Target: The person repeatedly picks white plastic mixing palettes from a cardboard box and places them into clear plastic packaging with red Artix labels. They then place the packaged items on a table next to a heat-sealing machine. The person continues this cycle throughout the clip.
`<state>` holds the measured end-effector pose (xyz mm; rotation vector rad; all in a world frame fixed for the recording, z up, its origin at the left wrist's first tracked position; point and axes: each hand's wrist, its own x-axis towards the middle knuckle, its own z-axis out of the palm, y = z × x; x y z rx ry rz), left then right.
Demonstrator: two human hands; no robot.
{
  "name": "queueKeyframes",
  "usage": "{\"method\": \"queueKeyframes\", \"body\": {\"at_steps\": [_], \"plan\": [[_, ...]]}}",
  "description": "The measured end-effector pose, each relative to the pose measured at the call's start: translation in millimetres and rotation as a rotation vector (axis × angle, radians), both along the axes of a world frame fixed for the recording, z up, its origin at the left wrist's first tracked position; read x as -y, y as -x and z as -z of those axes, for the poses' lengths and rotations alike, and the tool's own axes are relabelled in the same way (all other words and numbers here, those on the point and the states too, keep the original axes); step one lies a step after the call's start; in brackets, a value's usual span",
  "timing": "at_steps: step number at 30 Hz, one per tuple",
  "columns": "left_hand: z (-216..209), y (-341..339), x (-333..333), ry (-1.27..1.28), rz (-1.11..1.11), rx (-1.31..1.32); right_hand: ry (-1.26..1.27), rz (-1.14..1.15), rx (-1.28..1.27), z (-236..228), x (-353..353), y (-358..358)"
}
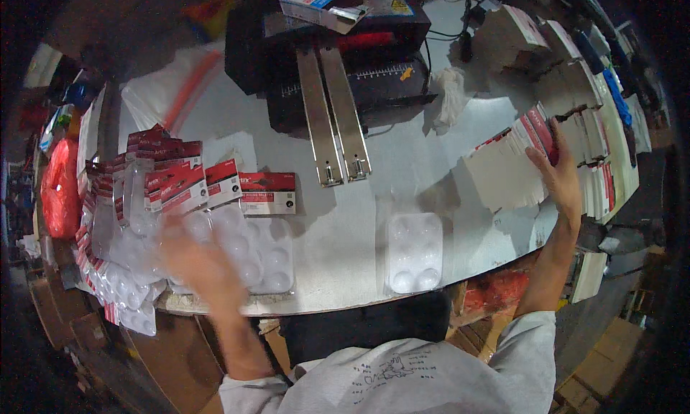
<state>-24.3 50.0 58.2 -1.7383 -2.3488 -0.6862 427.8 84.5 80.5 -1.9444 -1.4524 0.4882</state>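
The left hand [198, 259] is motion-blurred over the clear blister trays [248, 249], so its grip cannot be told.

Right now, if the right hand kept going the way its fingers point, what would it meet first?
The right hand already has its fingertips at the fanned row of red-and-white cards; those come first, though depth is hard to judge.
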Motion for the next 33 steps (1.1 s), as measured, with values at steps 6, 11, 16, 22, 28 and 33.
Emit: {"method": "queueKeyframes", "body": {"at_steps": [6, 11, 16, 22, 28, 33], "plan": [[91.6, -156.0, 19.5, 0.229, 0.545, 0.505, -0.072, 0.028, 0.073, -5.0, 4.1, 11.1], [74.4, -149.3, 16.0, 0.17, 0.415, 0.854, -0.137, 0.239, 0.23, -21.5, 6.4, 44.3], [56.8, -106.4, 16.9, 0.481, 0.172, 0.95, -0.324, 0.135, 0.001, -16.3, 36.8, 85.8], [44.2, -97.9, 36.4, -0.153, 0.521, 0.507, -0.421, -0.149, -0.532, -40.8, 44.4, 134.7], [19.8, -102.2, 47.9, 0.331, 0.393, 1.602, 0.205, -0.69, -0.302, -19.4, 10.7, 163.7], [19.6, -92.7, 42.0, 0.443, 0.359, 1.769, 0.518, -0.507, -0.452, 3.2, 13.5, 164.2]]}}
